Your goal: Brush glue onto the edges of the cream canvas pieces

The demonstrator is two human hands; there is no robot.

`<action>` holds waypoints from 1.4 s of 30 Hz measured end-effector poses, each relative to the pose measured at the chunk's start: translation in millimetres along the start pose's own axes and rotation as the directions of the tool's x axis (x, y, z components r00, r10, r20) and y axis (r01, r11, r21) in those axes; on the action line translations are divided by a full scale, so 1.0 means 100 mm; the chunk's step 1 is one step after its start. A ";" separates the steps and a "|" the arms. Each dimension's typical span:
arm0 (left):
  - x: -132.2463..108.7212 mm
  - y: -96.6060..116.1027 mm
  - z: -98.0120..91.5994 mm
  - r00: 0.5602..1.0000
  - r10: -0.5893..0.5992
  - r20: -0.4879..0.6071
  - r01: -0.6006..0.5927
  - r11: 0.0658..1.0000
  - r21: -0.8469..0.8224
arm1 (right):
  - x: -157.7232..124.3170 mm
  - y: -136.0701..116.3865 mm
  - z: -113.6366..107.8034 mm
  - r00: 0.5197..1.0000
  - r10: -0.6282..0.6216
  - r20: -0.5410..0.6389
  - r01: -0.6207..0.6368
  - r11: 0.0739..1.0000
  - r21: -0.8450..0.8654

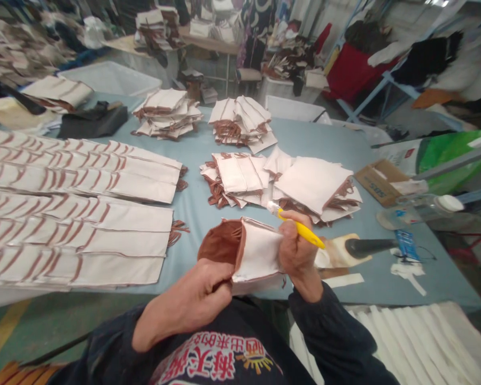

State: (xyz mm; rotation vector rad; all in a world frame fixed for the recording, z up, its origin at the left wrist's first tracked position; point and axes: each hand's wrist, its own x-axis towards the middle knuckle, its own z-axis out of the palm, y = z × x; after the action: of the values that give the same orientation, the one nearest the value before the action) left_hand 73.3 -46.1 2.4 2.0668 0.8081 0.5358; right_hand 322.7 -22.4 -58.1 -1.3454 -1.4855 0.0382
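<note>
Between my hands is a cream leather piece [260, 251] with a brown inner side, folded into an open pouch shape whose mouth faces left. My left hand [188, 294] pinches its lower edge near that mouth. My right hand [299, 251] is closed at the piece's right end and also grips a yellow-handled brush [302, 230], its pale bristles pointing up and left. A glue-stained pale pad [340, 251] with a dark-handled tool [372, 246] on it lies right of my right hand. Just beyond my hands sits a stack of cream pieces [312, 182].
Long overlapping rows of cream pieces with brown edges [72, 230] cover the table's left side. More stacks [168, 112] stand at the back of the blue-grey table [196, 176]. At right are a cardboard box [379, 182], a clear bottle [417, 211] and paper scraps [409, 270].
</note>
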 end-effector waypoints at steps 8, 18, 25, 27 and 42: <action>0.09 0.06 -0.08 0.991 -0.107 -0.083 0.110 0.993 0.032 | -0.04 0.03 -0.21 0.991 -0.060 -0.119 0.043 0.989 -0.145; 0.53 0.00 0.05 0.976 -0.190 -0.108 0.161 0.959 -0.233 | -0.17 -0.10 -0.23 0.972 -0.230 -0.058 0.213 0.954 -0.213; 0.53 -0.04 0.09 0.959 -0.283 0.022 0.248 0.800 -0.546 | -0.13 -0.10 -0.21 0.998 0.035 -0.050 -0.037 0.999 -0.025; 0.51 -0.05 0.08 0.949 -0.314 0.023 0.277 0.797 -0.536 | -0.02 -0.16 -0.29 0.962 0.247 -0.121 -0.226 0.961 0.159; 0.54 0.11 -0.11 0.971 -0.203 0.126 0.235 0.909 -0.345 | 0.66 -0.65 -0.43 0.916 -0.319 0.243 0.292 0.946 0.139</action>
State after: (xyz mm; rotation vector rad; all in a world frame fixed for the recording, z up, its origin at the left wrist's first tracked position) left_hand 108.7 -6.6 22.0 1.6293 0.8123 0.4277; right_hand 321.8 -22.8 44.2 -1.0420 -1.8811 0.0919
